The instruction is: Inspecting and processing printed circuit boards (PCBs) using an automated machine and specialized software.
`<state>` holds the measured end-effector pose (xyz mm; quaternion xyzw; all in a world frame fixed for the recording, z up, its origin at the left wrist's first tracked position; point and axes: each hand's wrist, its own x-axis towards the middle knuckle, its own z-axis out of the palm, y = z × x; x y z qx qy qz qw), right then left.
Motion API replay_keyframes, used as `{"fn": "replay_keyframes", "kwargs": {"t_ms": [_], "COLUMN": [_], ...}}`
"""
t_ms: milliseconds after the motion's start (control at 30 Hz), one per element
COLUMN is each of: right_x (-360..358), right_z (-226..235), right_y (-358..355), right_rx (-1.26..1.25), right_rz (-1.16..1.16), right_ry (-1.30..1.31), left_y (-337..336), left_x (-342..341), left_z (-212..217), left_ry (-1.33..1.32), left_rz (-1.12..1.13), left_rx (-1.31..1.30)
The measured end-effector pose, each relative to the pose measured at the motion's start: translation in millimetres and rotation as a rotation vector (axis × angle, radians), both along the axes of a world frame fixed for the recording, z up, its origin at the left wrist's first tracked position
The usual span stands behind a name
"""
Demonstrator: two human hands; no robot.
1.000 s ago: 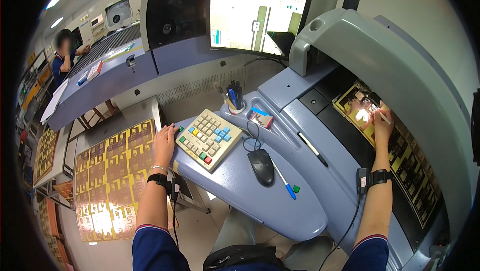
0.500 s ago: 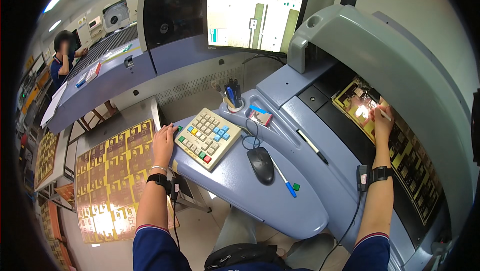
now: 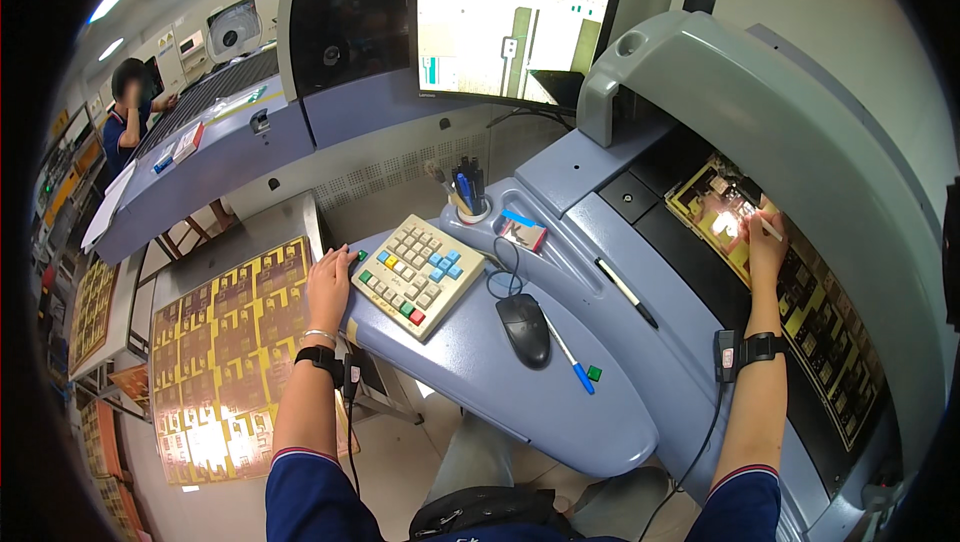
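Note:
My left hand (image 3: 328, 284) rests on the left edge of the blue console (image 3: 480, 382), fingers stretched out beside a small green piece (image 3: 360, 256). Just right of it sits a beige keypad (image 3: 420, 277) with coloured keys. Under the grey hood, my right hand (image 3: 767, 250) is closed around a slim white pen-like tool (image 3: 771, 230). The hand is over a yellow-and-brown circuit panel (image 3: 705, 212), lit by a bright spot. The tool's tip is too small to make out.
A monitor (image 3: 510, 37) stands behind the console. A mouse (image 3: 523, 330), a blue-capped pen (image 3: 568, 352), a marker (image 3: 626, 292) and a pen cup (image 3: 468, 204) are on it. The hood (image 3: 800, 92) arches over my right arm. A large panel (image 3: 230, 352) lies at left; a person (image 3: 127, 112) sits beyond.
A dark patch has appeared at the lower right of the monitor picture. Both hands stay in nearly the same place; the whole view has shifted very slightly.

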<state>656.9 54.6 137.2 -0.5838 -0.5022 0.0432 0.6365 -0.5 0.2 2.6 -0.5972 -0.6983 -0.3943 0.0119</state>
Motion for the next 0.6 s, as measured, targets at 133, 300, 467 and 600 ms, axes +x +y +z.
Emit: {"fn": "replay_keyframes", "kwargs": {"t_ms": [133,300,467,600], "right_x": [-14.0,-12.3,-3.0,-1.3], "right_z": [4.9,4.0,-0.2,0.2], "right_y": [-6.2,-6.9,-2.0,-1.6], "right_rx": [-0.020,-0.007,-0.029,-0.063], "right_rz": [-0.013,-0.022,-0.093,-0.106], "right_ry": [-0.075,-0.065,-0.108,-0.122], "left_y": [-2.1,-1.8,-1.4,-2.0], "left_x": [-4.1,-1.5,-0.6,-0.9], "left_z": [-0.6,0.4,1.6,1.7], "left_ry": [-0.004,-0.014,-0.017,-0.008], "left_rz": [0.007,0.007,0.001,0.001], "left_rx": [-0.015,-0.008,-0.015,-0.017]}}
